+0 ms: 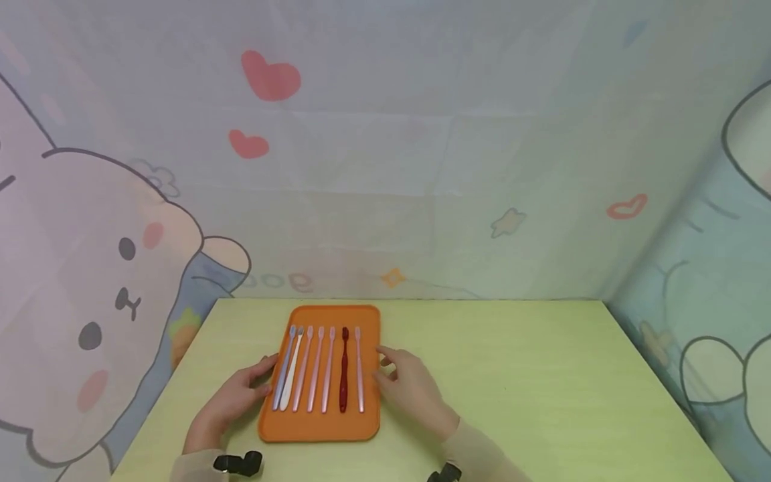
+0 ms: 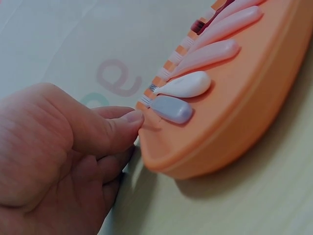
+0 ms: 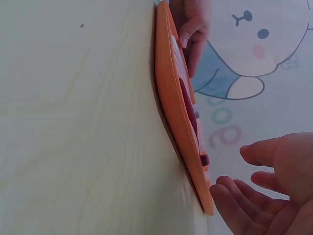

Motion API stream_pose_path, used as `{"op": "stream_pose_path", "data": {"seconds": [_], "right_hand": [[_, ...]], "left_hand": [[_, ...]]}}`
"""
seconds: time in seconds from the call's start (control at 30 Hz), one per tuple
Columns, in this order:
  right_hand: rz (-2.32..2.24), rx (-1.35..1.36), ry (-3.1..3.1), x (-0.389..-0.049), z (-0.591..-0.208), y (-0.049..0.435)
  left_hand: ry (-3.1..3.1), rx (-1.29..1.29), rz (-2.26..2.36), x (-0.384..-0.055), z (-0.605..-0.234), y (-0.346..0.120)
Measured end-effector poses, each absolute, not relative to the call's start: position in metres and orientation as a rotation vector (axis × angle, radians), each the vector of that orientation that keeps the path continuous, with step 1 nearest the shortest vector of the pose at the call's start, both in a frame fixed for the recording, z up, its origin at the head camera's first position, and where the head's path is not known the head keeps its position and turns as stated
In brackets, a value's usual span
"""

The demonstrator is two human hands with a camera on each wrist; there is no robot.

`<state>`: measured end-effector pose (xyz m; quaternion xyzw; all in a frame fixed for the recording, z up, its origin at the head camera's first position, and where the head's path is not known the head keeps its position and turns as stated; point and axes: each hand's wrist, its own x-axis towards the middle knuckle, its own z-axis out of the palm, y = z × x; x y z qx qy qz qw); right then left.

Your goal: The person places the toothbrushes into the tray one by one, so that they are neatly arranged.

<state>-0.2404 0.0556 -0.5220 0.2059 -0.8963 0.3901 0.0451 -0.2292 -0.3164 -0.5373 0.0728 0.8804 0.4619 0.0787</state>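
An orange tray [image 1: 319, 427] lies on the table and carries a row of toothbrushes with their bristle heads toward the far side. From the left come a blue toothbrush [image 1: 283, 375], a white toothbrush [image 1: 290, 378], several pink toothbrushes [image 1: 314, 375], a dark red toothbrush [image 1: 344, 375] and another pink toothbrush [image 1: 360, 375]. My left hand [image 1: 235, 396] pinches the tray's left edge, its thumb [image 2: 128, 126] at the rim beside the blue toothbrush. Beside the right edge is my right hand [image 1: 415, 388], fingers loosely bent and apart, fingertips close to the rim.
The light yellow-green table [image 1: 530, 388] extends to the right of the tray. Behind it hangs a printed cloth [image 1: 421, 167] with hearts and cartoon animals. Black wrist straps [image 1: 237, 463] sit over both sleeves.
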Motion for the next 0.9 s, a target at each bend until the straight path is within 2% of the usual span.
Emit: {"op": "stream_pose_path", "data": {"seconds": [0.37,0.9], "right_hand": [[1.142,0.621,-2.744,-0.228,-0.523,0.107],[1.051,0.334,-2.830,-0.232,-0.508,0.225]], "left_hand": [[2.638,0.234,1.369,-0.228,-0.535,-0.316],[2.530,0.153,1.433,-0.228,-0.531,-0.315]]}}
